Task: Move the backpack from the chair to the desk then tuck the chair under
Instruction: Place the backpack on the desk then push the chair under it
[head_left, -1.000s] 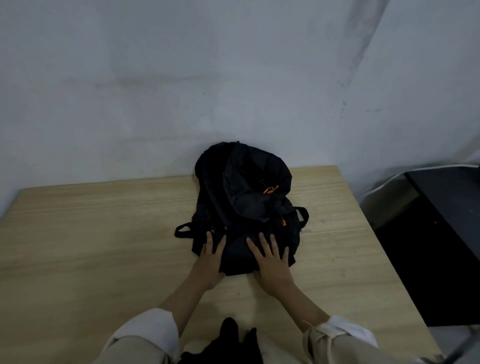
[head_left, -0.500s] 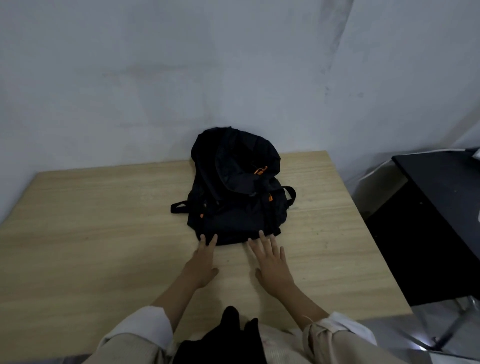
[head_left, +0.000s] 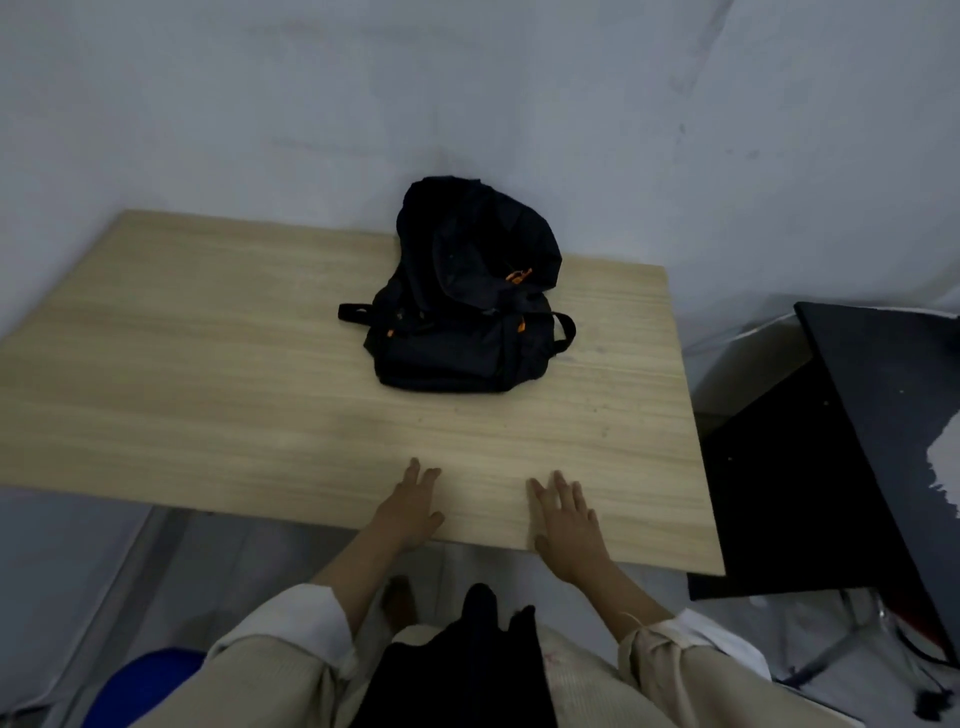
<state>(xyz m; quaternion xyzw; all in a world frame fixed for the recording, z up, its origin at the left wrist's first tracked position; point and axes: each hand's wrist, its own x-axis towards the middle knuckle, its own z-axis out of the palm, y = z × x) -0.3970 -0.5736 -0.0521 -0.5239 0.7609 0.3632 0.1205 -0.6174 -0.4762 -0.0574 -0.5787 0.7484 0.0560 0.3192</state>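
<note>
Left hand (head_left: 410, 506) and right hand (head_left: 566, 519): flat, fingers spread, empty, at counter (head_left: 208, 364) near edge, apparently clear of the placed load | backpack (head_left: 462, 306): on counter, far side, top leaning on wall for support; long axis near-to-far, base toward person | chair: not identifiable, tuck step judged outstanding

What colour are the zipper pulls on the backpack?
Orange, against the black backpack; zipper pulls show best in the head view.
</note>
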